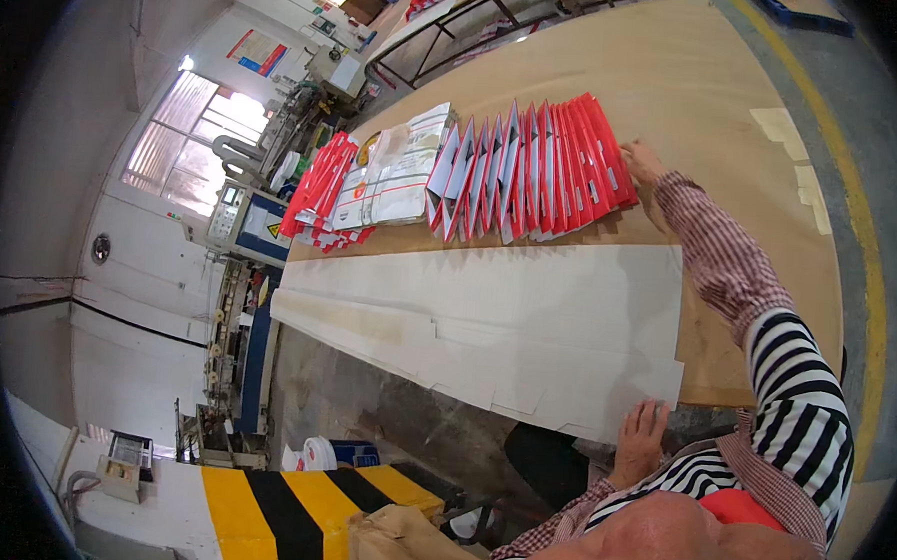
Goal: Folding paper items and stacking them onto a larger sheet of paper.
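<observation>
Brown table [697, 81], 1 red packet row [573, 170], right hand [642, 164] beside, grip unclear, left hand [640, 447], fingers apart

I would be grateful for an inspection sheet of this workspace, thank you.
Surface: brown board-topped table; flat white sheets along its near edge.
Job's things: row of red folded pieces, white printed stack, smaller red pile.
Clutter: white round bucket near the barrier.
Left hand: at the sheets' near right corner.
Right hand: at the row's right end.
Cables: dark wall line, possibly one.
Surroundings: yellow-and-black striped barrier.
</observation>
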Available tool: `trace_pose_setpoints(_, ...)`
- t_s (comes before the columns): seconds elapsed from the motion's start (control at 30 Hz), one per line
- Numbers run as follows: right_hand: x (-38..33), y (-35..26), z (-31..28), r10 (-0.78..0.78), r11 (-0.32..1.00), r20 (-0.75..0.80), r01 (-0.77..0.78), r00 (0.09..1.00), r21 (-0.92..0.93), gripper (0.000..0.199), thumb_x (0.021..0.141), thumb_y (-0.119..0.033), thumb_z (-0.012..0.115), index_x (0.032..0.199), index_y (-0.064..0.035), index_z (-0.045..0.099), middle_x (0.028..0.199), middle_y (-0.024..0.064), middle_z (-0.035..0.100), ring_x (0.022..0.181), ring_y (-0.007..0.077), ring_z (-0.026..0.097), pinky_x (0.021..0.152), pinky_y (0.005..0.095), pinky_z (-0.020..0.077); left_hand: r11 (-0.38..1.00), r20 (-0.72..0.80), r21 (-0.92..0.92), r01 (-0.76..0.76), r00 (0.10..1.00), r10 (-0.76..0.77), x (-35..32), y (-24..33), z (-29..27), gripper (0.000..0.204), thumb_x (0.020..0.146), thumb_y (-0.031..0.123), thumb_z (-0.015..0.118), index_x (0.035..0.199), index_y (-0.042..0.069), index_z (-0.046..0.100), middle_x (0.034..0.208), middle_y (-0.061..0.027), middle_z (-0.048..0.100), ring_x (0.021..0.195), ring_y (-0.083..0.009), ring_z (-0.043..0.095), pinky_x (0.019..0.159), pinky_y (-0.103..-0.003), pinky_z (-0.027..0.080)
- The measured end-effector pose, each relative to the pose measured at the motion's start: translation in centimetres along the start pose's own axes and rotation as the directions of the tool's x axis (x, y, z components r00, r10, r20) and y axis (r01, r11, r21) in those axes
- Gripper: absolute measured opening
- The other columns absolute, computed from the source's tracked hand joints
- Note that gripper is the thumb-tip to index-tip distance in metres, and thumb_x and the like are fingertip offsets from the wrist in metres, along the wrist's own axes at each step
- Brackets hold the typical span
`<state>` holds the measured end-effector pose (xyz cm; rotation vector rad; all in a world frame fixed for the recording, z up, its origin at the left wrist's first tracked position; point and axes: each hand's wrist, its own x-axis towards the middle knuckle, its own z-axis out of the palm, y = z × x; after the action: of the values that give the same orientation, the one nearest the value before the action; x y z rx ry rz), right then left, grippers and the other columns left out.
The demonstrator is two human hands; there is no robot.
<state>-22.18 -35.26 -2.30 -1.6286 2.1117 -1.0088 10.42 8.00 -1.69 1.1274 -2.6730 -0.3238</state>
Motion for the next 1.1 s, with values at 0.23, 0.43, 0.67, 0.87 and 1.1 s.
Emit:
trace_pose_setpoints(0.23, -22.5, 0.6, -10.9, -0.333, 0.902, 0.294, 0.212, 0.896, 0.376, 0.034, 0.084, -0.016, 0.062, 0.117, -0.0070, 0.058, 0.105, 0.0135, 0.054, 0.094, 0.0238, 0.055, 0.081, 0.0346, 0.0467, 0.979, -0.013, 0.186, -0.081, 0.996, 0.085, 0.0, -0.4, -1.8, 0.066, 0.074, 0.004, 0.055, 0.137, 0.013, 0.038, 0.127, -0.0218, 0.042, 0.118, -0.0381, 0.042, 0.095, -0.045, 0.040)
trace_pose_setpoints(0.43, -35.2, -1.5, -23.1, -0.219, 0.888, 0.308, 0.058, 0.926, 0.457, 0.036, 0.084, -0.014, 0.063, 0.119, -0.0067, 0.056, 0.118, 0.0108, 0.051, 0.103, 0.0229, 0.053, 0.085, 0.0328, 0.0457, 0.977, 0.127, -0.082, -0.199, 0.970, 0.208, 3.0, -0.9, -8.2, 0.062, 0.075, 0.000, 0.049, 0.136, 0.009, 0.041, 0.087, -0.0152, 0.057, 0.078, -0.0312, 0.057, 0.069, -0.038, 0.050)
trace_pose_setpoints(0.67, -43.3, -6.3, -25.6, -0.623, 0.781, 0.077, 0.625, 0.779, -0.002, 0.048, 0.069, -0.016, 0.069, 0.116, -0.0143, 0.060, 0.116, 0.0055, 0.059, 0.119, 0.0292, 0.048, 0.108, 0.0501, 0.0220, 0.694, -0.193, -0.155, -0.703, 0.711, 0.676, 10.5, 11.1, -13.6, 0.051, 0.080, 0.005, 0.052, 0.130, 0.005, 0.047, 0.088, -0.0154, 0.060, 0.075, -0.0277, 0.062, 0.061, -0.031, 0.051)
trace_pose_setpoints(0.87, -52.9, 6.4, -31.6, -0.217, 0.924, -0.042, 0.192, 0.975, -0.332, 0.021, 0.065, -0.012, 0.069, 0.085, -0.0097, 0.063, 0.094, 0.0024, 0.065, 0.097, 0.0248, 0.054, 0.094, 0.0438, 0.0335, 0.778, 0.169, -0.099, -0.621, 0.760, 0.628, 9.1, 13.6, -6.0, 0.080, 0.067, 0.014, 0.072, 0.138, 0.007, 0.034, 0.135, -0.0222, 0.038, 0.122, -0.0354, 0.040, 0.093, -0.053, 0.037)
trace_pose_setpoints(1.1, -54.2, 10.0, -33.2, 0.254, 0.967, 0.188, -0.248, 0.949, -0.056, 0.042, 0.068, -0.022, 0.075, 0.108, -0.0114, 0.063, 0.105, 0.0079, 0.066, 0.108, 0.0248, 0.052, 0.095, 0.0425, 0.0358, 0.767, -0.070, -0.466, -0.442, 0.882, 0.466, 12.5, 10.7, 1.5, 0.027, 0.069, 0.004, 0.064, 0.096, 0.005, 0.061, 0.093, -0.0137, 0.061, 0.090, -0.0261, 0.058, 0.075, -0.035, 0.047)
